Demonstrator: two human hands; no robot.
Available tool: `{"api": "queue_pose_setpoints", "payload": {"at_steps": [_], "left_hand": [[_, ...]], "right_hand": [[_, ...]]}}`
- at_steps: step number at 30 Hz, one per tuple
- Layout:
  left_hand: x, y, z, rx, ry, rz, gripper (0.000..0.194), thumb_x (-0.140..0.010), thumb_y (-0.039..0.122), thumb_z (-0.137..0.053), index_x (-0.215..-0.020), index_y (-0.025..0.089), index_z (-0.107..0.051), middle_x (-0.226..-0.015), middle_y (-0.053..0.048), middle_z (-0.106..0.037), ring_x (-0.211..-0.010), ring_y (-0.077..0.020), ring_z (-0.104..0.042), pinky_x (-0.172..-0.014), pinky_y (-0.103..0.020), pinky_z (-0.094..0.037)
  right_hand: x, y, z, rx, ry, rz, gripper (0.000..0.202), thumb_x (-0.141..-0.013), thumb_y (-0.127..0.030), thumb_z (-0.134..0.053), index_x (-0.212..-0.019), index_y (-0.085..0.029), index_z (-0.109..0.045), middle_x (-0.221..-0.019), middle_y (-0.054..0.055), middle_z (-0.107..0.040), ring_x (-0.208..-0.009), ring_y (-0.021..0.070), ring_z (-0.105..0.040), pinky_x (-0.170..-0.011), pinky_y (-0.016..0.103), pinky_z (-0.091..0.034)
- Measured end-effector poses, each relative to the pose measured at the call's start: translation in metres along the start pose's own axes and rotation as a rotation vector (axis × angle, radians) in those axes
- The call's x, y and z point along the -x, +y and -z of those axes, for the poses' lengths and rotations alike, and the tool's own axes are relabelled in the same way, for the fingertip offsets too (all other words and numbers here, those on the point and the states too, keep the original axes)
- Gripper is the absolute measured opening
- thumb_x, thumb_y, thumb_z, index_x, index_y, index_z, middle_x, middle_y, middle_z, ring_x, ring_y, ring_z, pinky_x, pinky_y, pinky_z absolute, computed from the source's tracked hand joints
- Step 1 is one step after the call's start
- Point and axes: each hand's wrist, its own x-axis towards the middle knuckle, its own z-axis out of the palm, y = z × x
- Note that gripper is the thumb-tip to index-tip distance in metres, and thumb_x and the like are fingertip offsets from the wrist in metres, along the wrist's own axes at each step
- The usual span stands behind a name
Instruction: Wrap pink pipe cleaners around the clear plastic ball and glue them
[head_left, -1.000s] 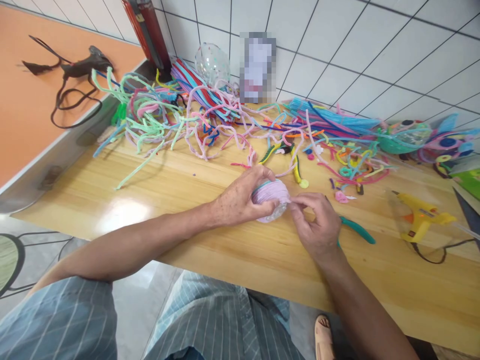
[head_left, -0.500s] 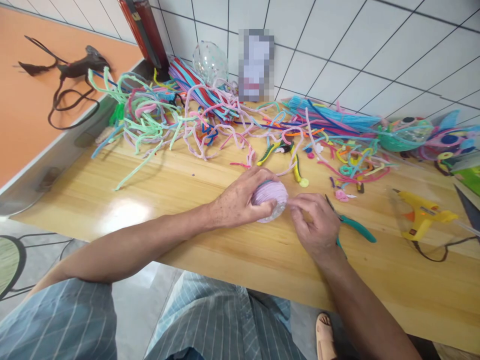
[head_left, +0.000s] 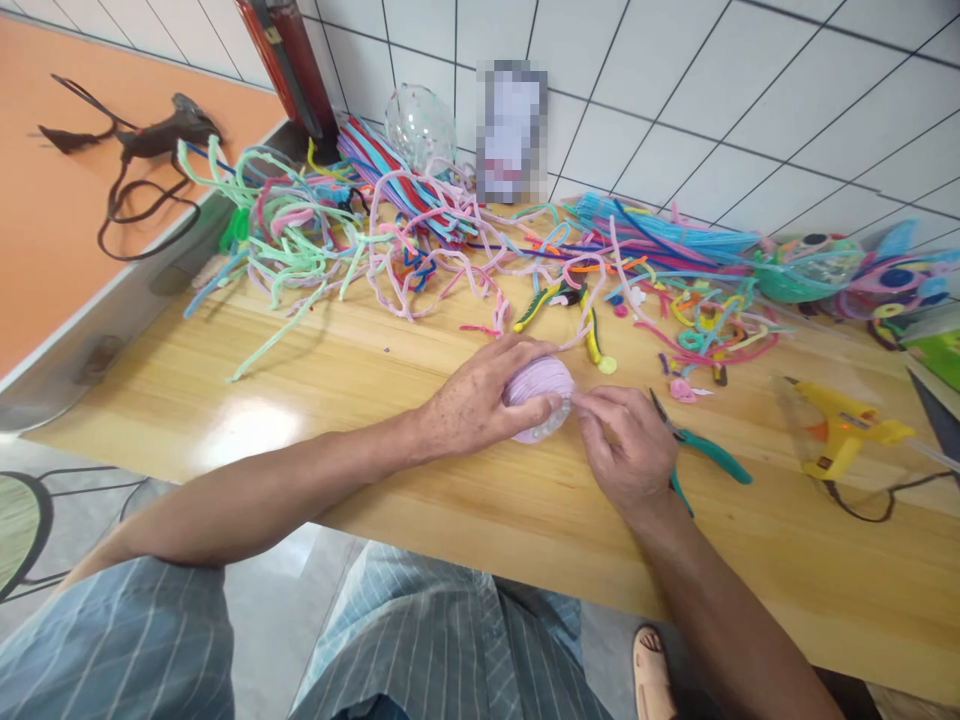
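Observation:
My left hand (head_left: 487,395) is wrapped round a ball (head_left: 541,382) covered in rows of lilac pipe cleaner, with a clear, bare part showing at its lower right. The thumb presses on the front of the ball and the fingers curl over its back. At the ball's right edge, my right hand (head_left: 626,440) is closed in a pinch on the end of the lilac pipe cleaner, which its fingertips mostly hide. Green-handled pliers (head_left: 712,457) lie on the table just right of that hand, partly behind the wrist.
A yellow glue gun (head_left: 847,425) rests at the right. Yellow-and-black pliers (head_left: 592,340) lie beyond the ball. Tangled pipe cleaners (head_left: 300,240) and bundles of them (head_left: 667,235) line the wall, near a clear ball (head_left: 420,125). A black corded tool (head_left: 176,125) lies on the orange surface.
My right hand has moved slightly left, bringing its fingertips up against the ball. The left hand has turned the ball a little, so the dark strip at its top no longer shows.

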Motion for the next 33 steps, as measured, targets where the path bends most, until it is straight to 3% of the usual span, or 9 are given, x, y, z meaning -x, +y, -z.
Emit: {"api": "queue_pose_setpoints", "payload": {"at_steps": [8,13,18,22,33], "left_hand": [[0.005,-0.016,-0.011,0.064,0.114,-0.059,0.052,-0.100,0.044,-0.069,-0.145,0.018,-0.060,-0.142,-0.017,-0.065,-0.140,-0.0286,-0.060,-0.125,-0.053,-0.047],[0.002,-0.013,-0.006,0.140,0.050,0.025,0.050,-0.098,0.048,-0.068,-0.139,0.020,-0.059,-0.140,-0.015,-0.065,-0.136,-0.0294,-0.061,-0.123,-0.051,-0.048],[-0.004,-0.003,0.002,0.181,-0.001,0.138,0.049,-0.095,0.053,-0.070,-0.127,0.018,-0.058,-0.125,-0.012,-0.069,-0.114,-0.0258,-0.069,-0.107,-0.042,-0.056],[-0.005,-0.001,0.004,0.136,0.004,0.153,0.043,-0.093,0.047,-0.071,-0.123,0.019,-0.057,-0.128,-0.011,-0.070,-0.117,-0.0252,-0.068,-0.109,-0.040,-0.055],[0.001,-0.013,-0.004,0.039,0.073,-0.022,0.045,-0.098,0.042,-0.070,-0.137,0.019,-0.064,-0.131,-0.013,-0.071,-0.131,-0.0298,-0.064,-0.121,-0.054,-0.048]], "right_hand": [[-0.002,0.002,0.003,0.012,0.009,0.003,0.044,-0.094,-0.006,-0.070,-0.130,-0.031,-0.072,-0.107,0.006,-0.079,-0.093,0.0203,-0.076,-0.082,0.035,-0.061],[-0.002,0.003,0.004,-0.020,-0.018,-0.003,0.047,-0.094,-0.005,-0.069,-0.134,-0.031,-0.072,-0.111,0.006,-0.078,-0.098,0.0203,-0.076,-0.085,0.035,-0.060],[-0.005,-0.003,0.004,-0.038,-0.026,0.021,0.053,-0.093,-0.002,-0.067,-0.136,-0.032,-0.071,-0.113,0.006,-0.078,-0.098,0.0195,-0.075,-0.085,0.034,-0.061],[-0.005,-0.004,0.002,-0.068,-0.005,0.019,0.051,-0.093,-0.001,-0.068,-0.134,-0.032,-0.073,-0.112,0.005,-0.078,-0.097,0.0187,-0.075,-0.083,0.033,-0.061],[-0.003,0.003,0.001,-0.045,0.048,-0.005,0.035,-0.090,-0.003,-0.073,-0.113,-0.029,-0.076,-0.099,0.003,-0.078,-0.087,0.0191,-0.076,-0.078,0.034,-0.060]]}}
